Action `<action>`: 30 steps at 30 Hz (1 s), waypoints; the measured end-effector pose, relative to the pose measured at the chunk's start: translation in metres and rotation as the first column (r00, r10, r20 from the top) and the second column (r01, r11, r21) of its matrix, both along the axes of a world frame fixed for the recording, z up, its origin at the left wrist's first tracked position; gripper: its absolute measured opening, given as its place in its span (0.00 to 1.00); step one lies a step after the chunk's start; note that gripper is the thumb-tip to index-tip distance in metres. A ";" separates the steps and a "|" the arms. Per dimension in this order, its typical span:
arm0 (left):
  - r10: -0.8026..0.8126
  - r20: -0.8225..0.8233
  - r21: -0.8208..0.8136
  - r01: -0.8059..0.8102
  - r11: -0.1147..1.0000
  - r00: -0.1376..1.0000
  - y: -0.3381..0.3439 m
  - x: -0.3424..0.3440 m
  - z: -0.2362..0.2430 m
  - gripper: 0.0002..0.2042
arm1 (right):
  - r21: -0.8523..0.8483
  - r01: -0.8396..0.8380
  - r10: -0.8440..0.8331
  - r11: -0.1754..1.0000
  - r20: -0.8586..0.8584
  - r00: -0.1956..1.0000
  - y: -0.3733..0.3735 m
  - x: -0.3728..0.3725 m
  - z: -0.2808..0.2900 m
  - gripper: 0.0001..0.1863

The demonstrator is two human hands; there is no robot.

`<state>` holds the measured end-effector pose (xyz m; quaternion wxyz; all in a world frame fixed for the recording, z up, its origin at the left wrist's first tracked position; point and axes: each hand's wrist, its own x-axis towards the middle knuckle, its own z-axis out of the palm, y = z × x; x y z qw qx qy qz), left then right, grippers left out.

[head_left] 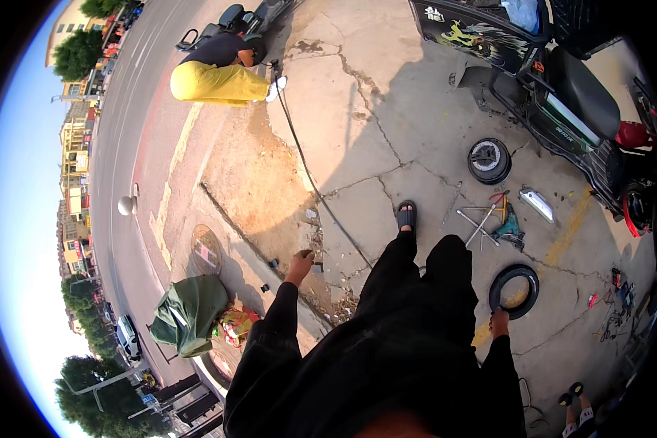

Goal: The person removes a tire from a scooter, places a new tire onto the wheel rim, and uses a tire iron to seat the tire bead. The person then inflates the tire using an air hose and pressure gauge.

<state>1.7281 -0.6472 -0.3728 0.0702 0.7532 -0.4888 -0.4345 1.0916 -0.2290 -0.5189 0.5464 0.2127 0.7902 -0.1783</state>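
Observation:
My left hand (301,264) hangs out to the left, fingers curled, beside small dark pieces on the ground; what it holds, if anything, is hidden. My right hand (499,321) is at the near rim of a black tyre (528,290); I cannot tell whether it grips the tyre or hangs just over it. Beyond the tyre are a cross wrench (480,228), a green power tool (511,228), a silver elongated object (537,206) and a wheel (489,160). My sandalled foot (406,214) stands on the cracked concrete.
A person (216,79) in yellow trousers bends at a scooter upper left, by a long black hose (306,175). A parked scooter (577,95) fills the upper right. A green cover (186,314) lies lower left, scattered tools (620,292) right, another person's feet (573,398) lower right, the road beyond.

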 end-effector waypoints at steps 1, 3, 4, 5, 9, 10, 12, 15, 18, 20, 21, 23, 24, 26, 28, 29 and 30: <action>-0.055 0.005 -0.019 0.055 0.998 0.998 -0.024 0.003 0.001 0.18 | 0.006 -0.032 0.032 0.999 0.016 0.999 -0.008 0.019 0.020 0.19; -0.234 0.030 0.058 0.232 0.971 0.972 -0.086 -0.042 0.006 0.19 | 0.019 -0.008 0.007 1.000 0.007 1.000 -0.023 0.046 0.053 0.20; -0.289 0.054 0.027 0.288 0.957 0.956 -0.110 -0.048 0.010 0.19 | 0.017 -0.003 0.003 1.000 0.042 0.999 -0.038 0.063 0.065 0.20; -0.355 0.067 0.007 0.355 0.935 0.932 -0.130 -0.061 0.008 0.20 | 0.028 0.013 -0.014 1.000 0.068 0.998 -0.042 0.075 0.075 0.20; -0.586 0.072 0.086 0.580 0.810 0.807 -0.177 -0.130 0.007 0.22 | 0.020 0.061 -0.061 0.998 0.022 0.998 -0.047 0.113 0.075 0.21; -0.561 0.024 0.112 0.555 0.824 0.828 -0.175 -0.110 -0.012 0.22 | -0.023 0.030 -0.029 0.999 0.005 1.000 -0.048 0.120 0.063 0.23; -0.655 -0.040 0.233 0.645 0.728 0.754 -0.168 -0.154 -0.010 0.20 | -0.039 -0.140 0.129 0.989 -0.207 0.970 -0.007 0.127 0.032 0.22; -0.800 -0.039 0.248 0.781 0.573 0.599 -0.177 -0.168 -0.006 0.18 | 0.000 -0.220 0.212 0.976 -0.266 0.940 -0.019 0.139 0.012 0.26; -0.918 -0.015 0.285 0.881 0.377 0.397 -0.199 -0.211 0.001 0.16 | -0.009 -0.099 0.093 0.995 -0.264 0.960 -0.037 0.148 0.005 0.23; -0.950 0.005 0.369 0.882 0.292 0.312 -0.221 -0.231 -0.002 0.17 | -0.046 -0.161 0.135 0.986 -0.347 0.928 -0.052 0.168 -0.002 0.21; -0.961 0.013 0.399 0.880 0.257 0.275 -0.230 -0.249 -0.010 0.17 | -0.061 -0.200 0.160 0.978 -0.400 0.902 -0.062 0.168 -0.005 0.20; -0.989 0.048 0.404 0.903 0.147 0.139 -0.240 -0.299 -0.009 0.17 | -0.032 -0.190 0.150 0.981 -0.487 0.861 -0.083 0.180 -0.014 0.18; -0.996 0.065 0.408 0.909 0.088 0.067 -0.244 -0.323 -0.011 0.17 | -0.017 -0.182 0.146 0.983 -0.526 0.838 -0.096 0.186 -0.019 0.17; -0.995 0.012 0.386 0.918 0.093 0.096 -0.261 -0.350 -0.044 0.17 | 0.014 -0.150 0.135 0.989 -0.526 0.840 -0.124 0.191 -0.033 0.18; -0.990 -0.059 0.358 0.929 0.099 0.128 -0.268 -0.382 -0.081 0.17 | 0.010 -0.010 0.013 1.000 -0.475 0.880 -0.149 0.198 -0.060 0.21; -0.979 -0.131 0.315 0.943 0.111 0.159 -0.268 -0.395 -0.103 0.16 | 0.030 0.179 -0.152 0.983 -0.402 0.903 -0.163 0.199 -0.079 0.22; -0.971 -0.152 0.331 0.936 0.123 0.182 -0.266 -0.408 -0.125 0.15 | 0.059 0.352 -0.312 0.934 -0.344 0.886 -0.175 0.193 -0.104 0.23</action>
